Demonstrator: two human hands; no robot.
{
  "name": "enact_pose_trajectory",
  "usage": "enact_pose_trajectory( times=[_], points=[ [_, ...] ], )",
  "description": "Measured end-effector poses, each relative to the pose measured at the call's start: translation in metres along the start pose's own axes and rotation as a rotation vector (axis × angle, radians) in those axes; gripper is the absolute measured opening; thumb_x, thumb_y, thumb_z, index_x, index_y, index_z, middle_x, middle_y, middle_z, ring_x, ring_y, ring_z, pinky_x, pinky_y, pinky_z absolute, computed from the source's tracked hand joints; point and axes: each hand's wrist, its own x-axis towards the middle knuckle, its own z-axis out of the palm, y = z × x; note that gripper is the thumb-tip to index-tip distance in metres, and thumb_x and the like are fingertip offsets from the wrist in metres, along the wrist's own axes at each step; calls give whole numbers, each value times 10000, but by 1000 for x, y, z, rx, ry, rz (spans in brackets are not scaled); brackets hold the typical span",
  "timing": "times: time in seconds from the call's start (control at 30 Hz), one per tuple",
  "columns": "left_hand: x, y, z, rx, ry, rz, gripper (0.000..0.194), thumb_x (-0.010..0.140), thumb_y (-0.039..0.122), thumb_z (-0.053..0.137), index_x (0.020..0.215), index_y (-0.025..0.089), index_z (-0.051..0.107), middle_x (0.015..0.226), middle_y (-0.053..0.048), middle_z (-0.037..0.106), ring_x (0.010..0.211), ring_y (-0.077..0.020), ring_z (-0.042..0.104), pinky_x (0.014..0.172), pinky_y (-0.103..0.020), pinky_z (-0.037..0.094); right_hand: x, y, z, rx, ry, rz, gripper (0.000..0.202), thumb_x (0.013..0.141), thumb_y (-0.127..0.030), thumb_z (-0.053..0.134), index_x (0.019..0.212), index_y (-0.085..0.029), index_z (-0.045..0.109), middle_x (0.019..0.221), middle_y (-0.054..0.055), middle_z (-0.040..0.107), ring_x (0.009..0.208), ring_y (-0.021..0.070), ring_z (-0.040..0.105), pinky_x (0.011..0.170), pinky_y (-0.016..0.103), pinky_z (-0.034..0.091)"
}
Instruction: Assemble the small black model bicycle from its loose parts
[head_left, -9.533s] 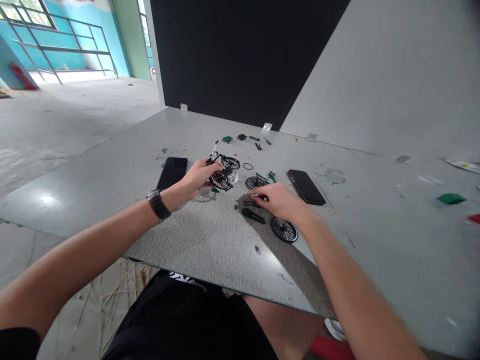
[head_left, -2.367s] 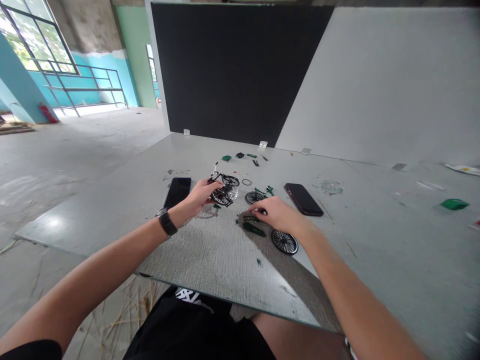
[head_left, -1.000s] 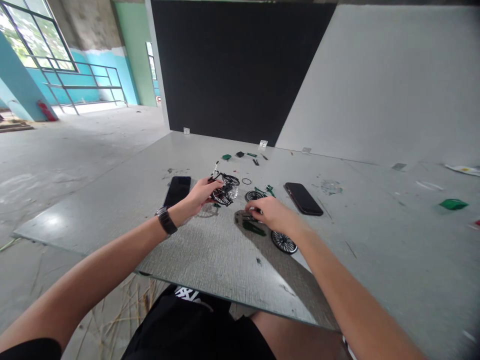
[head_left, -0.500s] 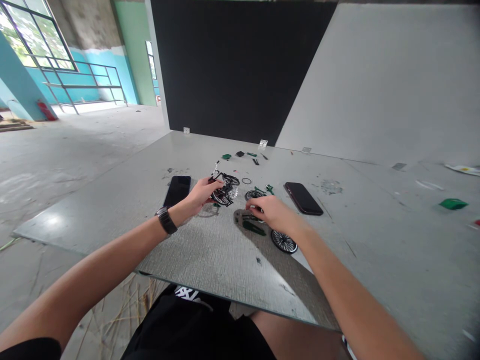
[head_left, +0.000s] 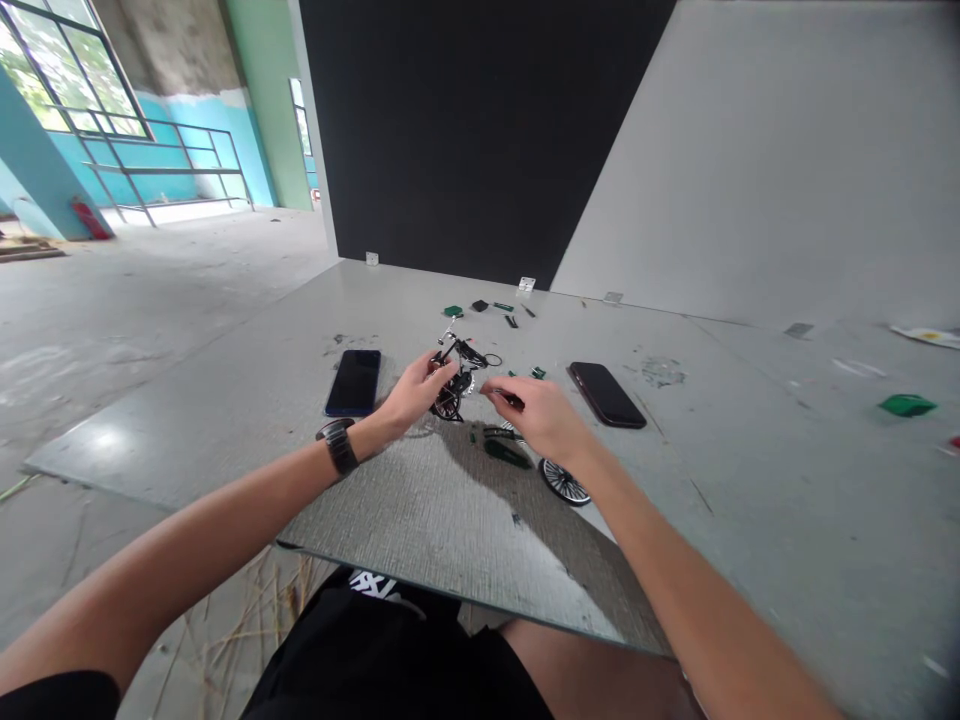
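Note:
My left hand (head_left: 412,393) is closed around a black miniature bicycle (head_left: 471,353) and holds it tilted, handlebar up. Close by on its right, my right hand (head_left: 546,415) has its thumb and fingers pinched together. A dark thing shows between them, too small to make out. Under the right wrist, partly hidden, lies a loose spoked wheel (head_left: 562,482). A dark green piece (head_left: 507,454) rests just below the right hand. Small green parts (head_left: 538,372) lie beyond its knuckles, and a thin black ring (head_left: 493,361) is behind the bicycle.
A phone (head_left: 354,382) lies left of my left hand, and another phone (head_left: 607,395) lies to the right. Several small green and black parts (head_left: 480,306) are scattered farther back on the grey table (head_left: 420,520). A black and white panel (head_left: 480,140) stands behind it.
The bicycle has turned in my left hand and shifted slightly right. My right hand has risen towards it from the parts; a small wheel beside its fingers no longer shows on the table.

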Motion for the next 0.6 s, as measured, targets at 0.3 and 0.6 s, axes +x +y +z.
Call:
enact_pose_trajectory(
  times=[0.3, 0.6],
  points=[
    [-5, 4, 4, 90, -20, -11, 323, 983, 513, 536, 928, 195, 556, 765, 2, 531, 650, -127, 484, 594, -251, 383, 1, -11, 7, 6, -5, -56, 290, 1015, -321, 469, 1083, -217, 731, 992, 68, 766, 814, 192, 669, 751, 318, 476],
    [-4, 1, 5, 113, 46, -35, 347, 996, 530, 498, 935, 192, 555, 745, 17, 465, 642, -122, 436, 576, -253, 356, -1, -15, 16, -2, -52, -87, 247, 1002, -235, 490, 1100, -206, 715, 919, 53, 728, 790, 173, 642, 737, 280, 446]
  ],
)
